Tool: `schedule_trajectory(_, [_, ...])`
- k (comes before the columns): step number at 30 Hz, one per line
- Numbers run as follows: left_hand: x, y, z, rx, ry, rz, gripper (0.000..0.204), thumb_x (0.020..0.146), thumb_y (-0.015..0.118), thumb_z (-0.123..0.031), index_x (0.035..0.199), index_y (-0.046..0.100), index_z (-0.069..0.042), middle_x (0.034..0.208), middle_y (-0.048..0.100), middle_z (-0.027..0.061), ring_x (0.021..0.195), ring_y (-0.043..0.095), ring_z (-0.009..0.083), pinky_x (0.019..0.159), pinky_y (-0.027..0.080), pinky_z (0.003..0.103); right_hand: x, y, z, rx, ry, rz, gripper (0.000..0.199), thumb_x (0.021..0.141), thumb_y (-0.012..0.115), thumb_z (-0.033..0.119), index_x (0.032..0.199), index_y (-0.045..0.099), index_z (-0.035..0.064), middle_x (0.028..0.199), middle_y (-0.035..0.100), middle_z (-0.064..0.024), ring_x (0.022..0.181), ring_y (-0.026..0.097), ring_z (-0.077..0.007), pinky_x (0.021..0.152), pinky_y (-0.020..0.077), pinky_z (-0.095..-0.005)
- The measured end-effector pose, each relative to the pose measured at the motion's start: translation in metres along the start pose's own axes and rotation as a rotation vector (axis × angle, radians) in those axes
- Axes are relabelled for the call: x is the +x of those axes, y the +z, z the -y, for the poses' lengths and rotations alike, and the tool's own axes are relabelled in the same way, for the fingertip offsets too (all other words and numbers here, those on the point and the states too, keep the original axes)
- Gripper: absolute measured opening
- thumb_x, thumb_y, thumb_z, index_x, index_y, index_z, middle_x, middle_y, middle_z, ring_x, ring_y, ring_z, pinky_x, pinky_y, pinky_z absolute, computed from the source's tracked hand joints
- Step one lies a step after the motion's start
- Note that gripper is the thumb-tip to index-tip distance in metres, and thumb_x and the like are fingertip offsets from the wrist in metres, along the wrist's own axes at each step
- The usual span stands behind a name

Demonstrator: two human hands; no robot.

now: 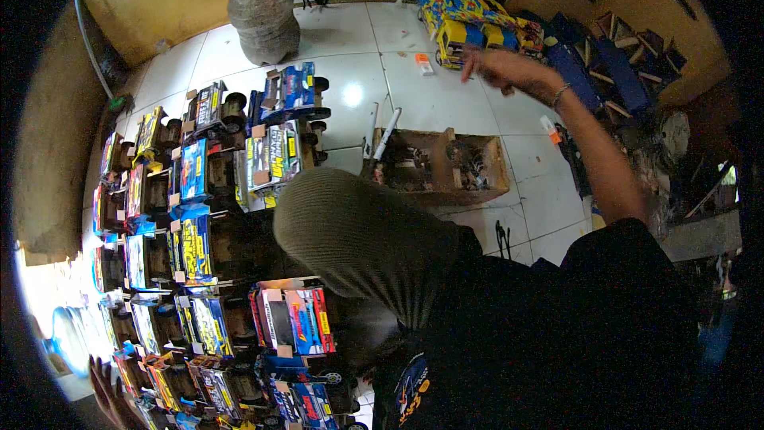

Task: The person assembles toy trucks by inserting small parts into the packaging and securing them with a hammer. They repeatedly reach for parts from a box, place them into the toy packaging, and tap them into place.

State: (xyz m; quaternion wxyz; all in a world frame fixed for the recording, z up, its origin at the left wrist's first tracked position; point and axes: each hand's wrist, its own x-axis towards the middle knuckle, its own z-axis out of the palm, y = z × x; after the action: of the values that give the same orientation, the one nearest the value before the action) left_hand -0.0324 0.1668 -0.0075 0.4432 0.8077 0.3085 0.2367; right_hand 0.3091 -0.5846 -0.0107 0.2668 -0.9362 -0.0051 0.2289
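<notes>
The right hand [497, 66] stretches far forward, fingers loosely spread and holding nothing, just above the yellow and blue toy truck [469, 32] on the white tiled floor [414, 103]. The left hand [111, 390] rests fingers apart beside rows of colourful toy trucks [199, 239]. A wooden crate [442, 167] sits between.

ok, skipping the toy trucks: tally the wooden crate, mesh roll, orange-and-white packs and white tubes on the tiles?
Wooden crate: 1
Grey mesh roll: 1
Small orange-and-white packs: 2, the other right of the crate
White tubes: 2, at the crate's left end
Total: 6
</notes>
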Motion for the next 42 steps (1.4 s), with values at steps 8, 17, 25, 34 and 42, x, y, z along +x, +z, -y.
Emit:
schedule_trajectory(8, [-0.091,0.007,-0.032,-0.002,-0.028,0.116,0.045,0.1,0.051,-0.025,0.131,0.049,0.006,0.125,0.057,0.0208,0.114,0.056,0.0291,0.096,0.049,0.041,0.051,0.127,-0.157,-0.712,0.275,0.384,0.033,0.071,0.07,0.038,0.082,0.069,0.0068,0.082,0.067,-0.0145,0.075,0.064,-0.024,0.065,0.0521,-0.0405])
schedule_trajectory(17, [-0.113,0.002,-0.039,0.037,-0.049,0.213,0.045,0.099,0.051,-0.025,0.132,0.049,0.006,0.125,0.057,0.0204,0.114,0.056,0.0288,0.096,0.049,0.04,0.075,0.181,-0.206,-0.777,0.173,0.097,0.024,0.067,0.065,0.015,0.084,0.07,-0.0011,0.084,0.069,-0.0214,0.081,0.069,-0.0369,0.071,0.056,-0.0462])
schedule_trajectory(25, [-0.128,-0.005,-0.04,0.042,-0.043,0.249,0.045,0.099,0.051,-0.024,0.132,0.048,0.006,0.125,0.057,0.0201,0.114,0.056,0.0286,0.096,0.049,0.04,0.087,0.187,-0.232,-0.558,0.087,-0.11,0.018,0.072,0.066,0.02,0.082,0.074,0.0086,0.077,0.068,-0.0209,0.071,0.067,-0.0348,0.061,0.054,-0.045])
schedule_trajectory(34, [-0.137,-0.016,-0.039,0.047,-0.009,0.312,0.045,0.099,0.051,-0.024,0.132,0.048,0.007,0.125,0.057,0.0198,0.115,0.056,0.0283,0.096,0.049,0.04,0.022,0.088,-0.191,0.386,0.296,0.175,0.023,0.081,0.071,0.04,0.098,0.075,0.0254,0.078,0.062,0.0062,0.058,0.043,-0.0047,0.044,0.0351,-0.0225])
schedule_trajectory(42, [-0.128,0.024,-0.071,0.033,0.072,0.29,0.041,0.092,0.061,-0.021,0.127,0.055,0.0,0.119,0.061,0.0137,0.105,0.061,0.0199,0.087,0.05,0.032,-0.021,0.03,0.023,0.423,-0.129,0.238,0.035,0.087,0.067,0.038,0.112,0.068,0.0135,0.074,0.053,0.0076,0.062,0.043,-0.0002,0.043,0.0309,-0.0165])
